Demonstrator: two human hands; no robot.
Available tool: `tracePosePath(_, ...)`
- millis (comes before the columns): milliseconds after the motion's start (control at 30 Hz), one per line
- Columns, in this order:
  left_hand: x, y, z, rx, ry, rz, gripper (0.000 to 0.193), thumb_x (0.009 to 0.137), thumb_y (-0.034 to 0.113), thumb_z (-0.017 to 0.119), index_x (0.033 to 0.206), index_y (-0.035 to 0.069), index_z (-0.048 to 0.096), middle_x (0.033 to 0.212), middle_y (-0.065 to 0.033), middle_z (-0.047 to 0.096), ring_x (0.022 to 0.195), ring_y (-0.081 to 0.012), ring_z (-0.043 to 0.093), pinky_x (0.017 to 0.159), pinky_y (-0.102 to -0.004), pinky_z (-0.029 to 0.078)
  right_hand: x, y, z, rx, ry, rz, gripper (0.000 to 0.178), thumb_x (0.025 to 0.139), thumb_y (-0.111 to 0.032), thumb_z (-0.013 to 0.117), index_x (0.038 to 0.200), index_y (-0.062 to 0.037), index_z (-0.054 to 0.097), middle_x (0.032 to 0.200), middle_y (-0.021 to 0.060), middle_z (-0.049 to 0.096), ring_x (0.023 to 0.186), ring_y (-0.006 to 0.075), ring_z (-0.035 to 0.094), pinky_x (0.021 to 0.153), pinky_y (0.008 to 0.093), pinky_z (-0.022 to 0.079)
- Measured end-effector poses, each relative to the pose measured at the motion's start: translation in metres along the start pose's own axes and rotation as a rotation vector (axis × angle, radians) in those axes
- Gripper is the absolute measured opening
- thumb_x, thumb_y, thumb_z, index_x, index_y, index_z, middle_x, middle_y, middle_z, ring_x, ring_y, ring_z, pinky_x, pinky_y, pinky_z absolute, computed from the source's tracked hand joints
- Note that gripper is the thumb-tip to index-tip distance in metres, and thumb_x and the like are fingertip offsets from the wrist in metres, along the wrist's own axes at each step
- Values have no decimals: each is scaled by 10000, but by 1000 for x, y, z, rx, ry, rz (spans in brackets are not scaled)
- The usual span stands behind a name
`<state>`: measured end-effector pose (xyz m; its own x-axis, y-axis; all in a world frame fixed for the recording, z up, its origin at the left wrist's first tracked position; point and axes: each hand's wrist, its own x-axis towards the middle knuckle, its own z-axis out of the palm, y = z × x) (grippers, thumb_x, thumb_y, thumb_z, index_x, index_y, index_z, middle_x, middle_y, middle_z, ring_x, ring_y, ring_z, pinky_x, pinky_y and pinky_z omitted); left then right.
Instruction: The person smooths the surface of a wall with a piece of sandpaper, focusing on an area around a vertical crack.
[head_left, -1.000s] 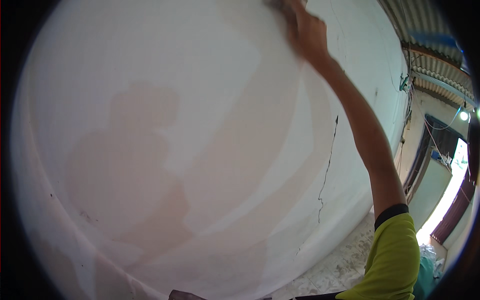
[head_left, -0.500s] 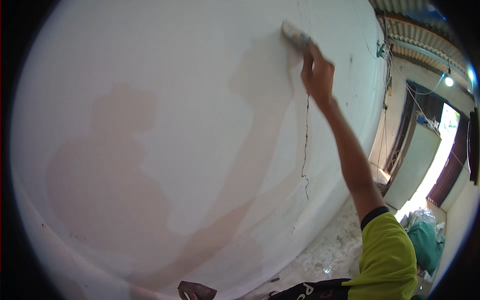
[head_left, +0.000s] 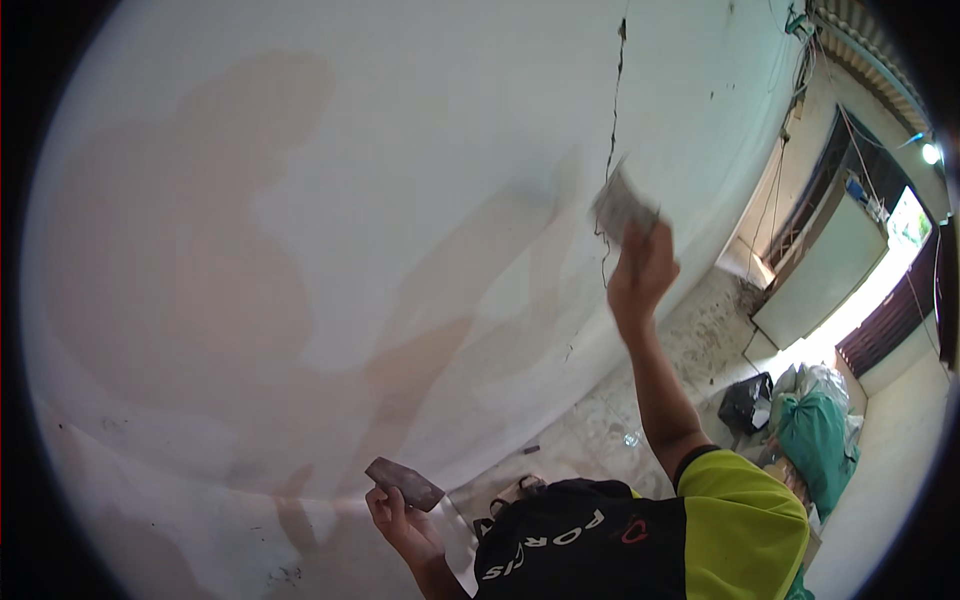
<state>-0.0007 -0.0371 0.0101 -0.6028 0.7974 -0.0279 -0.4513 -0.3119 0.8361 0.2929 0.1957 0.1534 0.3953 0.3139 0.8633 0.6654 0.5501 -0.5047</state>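
Note:
My right hand point(head_left: 643, 270) is raised to the white wall point(head_left: 400, 150), closed around a flat paintbrush point(head_left: 624, 203) with a wide pale head, smeared by motion. The brush lies over a thin dark crack point(head_left: 615, 95) that runs down the wall; whether it touches the wall I cannot tell. Low down at the left, my left hand point(head_left: 402, 520) pinches a dark brown flat block point(head_left: 405, 483) between thumb and fingers. That block's exact kind does not show.
A tiled floor point(head_left: 590, 440) meets the wall's foot. To the right lie a green sack point(head_left: 820, 440) and a black bag point(head_left: 746, 402). Beyond them a pale cabinet point(head_left: 825, 275) stands by a bright doorway. Loose wires point(head_left: 800, 75) hang at the wall's far end.
My right hand has come down along the crack with the brush. My left hand, with the brown block, now shows more fully, and the view has tilted downward.

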Motion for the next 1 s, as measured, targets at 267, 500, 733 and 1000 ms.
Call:
tracePosePath(267, -7, -19, -16, 31, 60, -66, 145, 953, 50, 584, 1097, 67, 591, 1127, -67, 610, 1033, -181, 585, 913, -343, 460, -101, 67, 42, -115, -234, -110, 498, 881, 144, 475, 1347, -27, 519, 1417, 264, 474, 1296, 421, 466, 969, 416, 521)
tracePosePath(500, 3, -30, 20, 440, -146, -113, 494, 939, 91, 573, 1406, -16, 453, 1308, -128, 551, 1199, -227, 530, 1049, -370, 398, -219, 83, -24, 761, -683, 1185, 239, 987, -14, 503, 1224, -34, 530, 1174, 124, 659, 966, 248, 681, 826, 328, 545)
tracePosePath(733, 36, -66, 60, 409, -560, -123, 562, 912, 189, 699, 1386, -1, 464, 1440, -124, 331, 1297, -242, 446, 1033, -379, 438, -170, -9, -19, 1444, -678, 1426, 276, 1002, -90, 534, 1269, -29, 502, 1175, 93, 645, 1068, 161, 617, 929, 326, 489)
tracePosePath(1000, 39, -51, 86, 328, -256, -249, 323, 893, 122, 735, 1152, -10, 594, 1020, -42, 677, 884, -80, 627, 818, -233, 509, -192, -36, -9, 1106, -1038, 1140, 183, 1003, -104, 547, 1165, -19, 558, 1064, 48, 653, 1021, 106, 586, 925, 289, 464)
